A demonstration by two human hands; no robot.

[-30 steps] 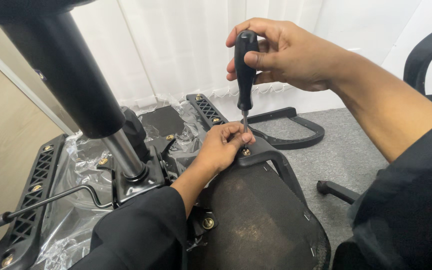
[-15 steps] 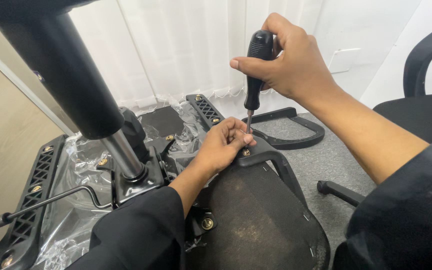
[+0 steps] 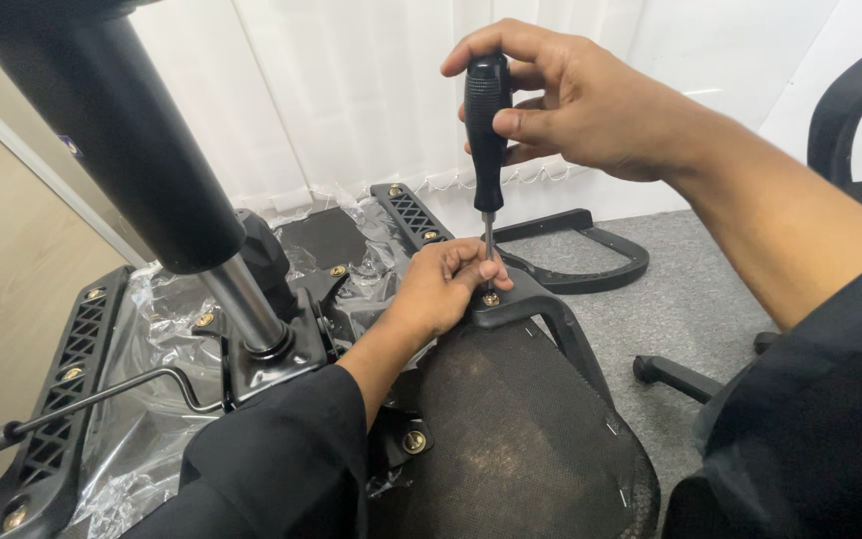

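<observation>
My right hand point(image 3: 576, 105) grips the black handle of a screwdriver point(image 3: 486, 130) held upright, its tip set on a brass screw point(image 3: 491, 298). That screw sits in a black armrest bracket point(image 3: 541, 319) on the underside of an upturned office chair seat point(image 3: 511, 439). My left hand point(image 3: 446, 284) rests on the bracket, its fingertips pinched around the screwdriver shaft just above the screw. Another brass screw point(image 3: 413, 441) shows lower on the seat.
The chair's gas column point(image 3: 162, 190) rises at left from a metal mechanism point(image 3: 271, 354) with a lever point(image 3: 92, 399). Plastic wrap point(image 3: 147, 419) covers the base. A loose black armrest point(image 3: 576, 255) lies on grey carpet. Another chair point(image 3: 855, 110) stands right; white curtain behind.
My right hand has brought the screwdriver from tilted to upright and shifted its grip on the handle. My left hand has stayed at the screw.
</observation>
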